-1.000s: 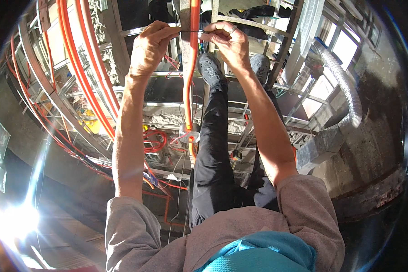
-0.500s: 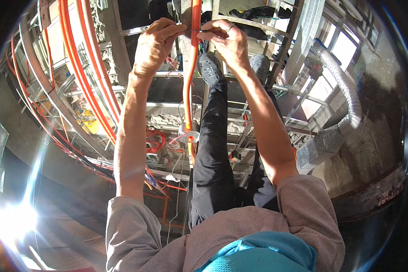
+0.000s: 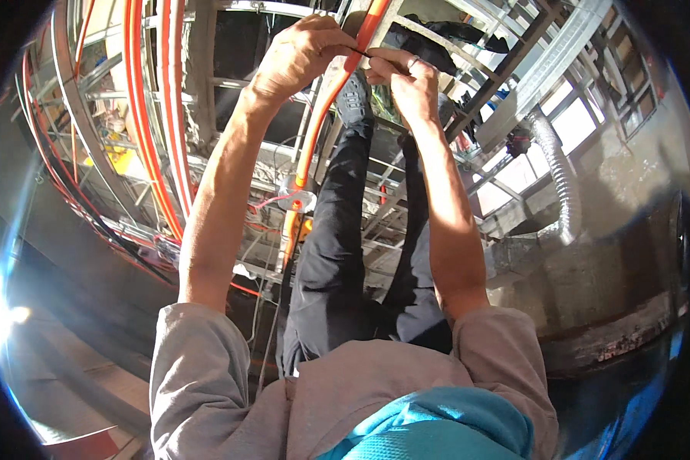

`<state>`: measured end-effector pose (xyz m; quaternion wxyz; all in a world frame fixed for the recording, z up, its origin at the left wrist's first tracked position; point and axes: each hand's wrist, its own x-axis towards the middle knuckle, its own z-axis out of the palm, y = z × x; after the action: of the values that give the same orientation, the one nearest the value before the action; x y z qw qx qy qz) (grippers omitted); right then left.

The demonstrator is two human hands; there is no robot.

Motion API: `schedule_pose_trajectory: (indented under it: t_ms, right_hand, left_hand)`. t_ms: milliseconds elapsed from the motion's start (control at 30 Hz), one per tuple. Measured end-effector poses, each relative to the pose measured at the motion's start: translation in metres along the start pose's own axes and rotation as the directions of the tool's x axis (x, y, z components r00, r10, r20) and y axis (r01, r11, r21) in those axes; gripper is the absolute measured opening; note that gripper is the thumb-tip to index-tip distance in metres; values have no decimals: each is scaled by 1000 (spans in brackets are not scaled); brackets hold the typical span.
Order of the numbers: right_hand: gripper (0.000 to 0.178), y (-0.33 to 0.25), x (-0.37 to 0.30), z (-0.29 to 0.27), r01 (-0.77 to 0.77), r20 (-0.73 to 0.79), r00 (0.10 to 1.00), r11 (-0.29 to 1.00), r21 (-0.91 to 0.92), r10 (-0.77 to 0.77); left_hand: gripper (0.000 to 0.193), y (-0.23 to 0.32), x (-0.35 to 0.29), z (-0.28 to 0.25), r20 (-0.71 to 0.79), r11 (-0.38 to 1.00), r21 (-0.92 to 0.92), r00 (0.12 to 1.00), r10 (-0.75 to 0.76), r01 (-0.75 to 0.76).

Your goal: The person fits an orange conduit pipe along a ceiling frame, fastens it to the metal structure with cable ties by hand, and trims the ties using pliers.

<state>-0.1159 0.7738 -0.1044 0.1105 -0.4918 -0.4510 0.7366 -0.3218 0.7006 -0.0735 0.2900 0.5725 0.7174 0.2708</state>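
Observation:
An orange flexible conduit [image 3: 314,138] runs up between my arms, slanting to the right at the top. Across it stretches a thin dark tie [image 3: 360,53]; whether it is a wire or a cable tie cannot be made out. My left hand [image 3: 303,54] pinches one end on the conduit's left side. On the right side, the fingertips of my right hand [image 3: 410,80] are closed on the other end, close to the conduit. Lower down, the conduit meets a round whitish fitting [image 3: 302,201].
More orange conduits [image 3: 136,115] rise on the left beside metal studs. Metal framing [image 3: 540,73] and a ribbed silver duct [image 3: 552,169] stand on the right. My shoe [image 3: 353,103] is below my hands. Loose cables hang near my left leg, and strong sunlight glares at lower left.
The view has turned, and the conduit now slants to the right. My hands have come closer together and sit slightly farther right, both still pinching the tie.

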Motion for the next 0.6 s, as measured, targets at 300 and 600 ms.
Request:
schedule_pose_trajectory:
  t_ms: [300,600]
  right_hand:
    - [20,14,-26,-7,-270,70,963,944,191,261]
    - [24,1,-24,-24,-311,-6,950,947,76,313]
  left_hand:
    - [127,7,-57,63,132,610,-537,772,-621,583]
    - [106,10,-64,75,120,506,-653,736,-667,564]
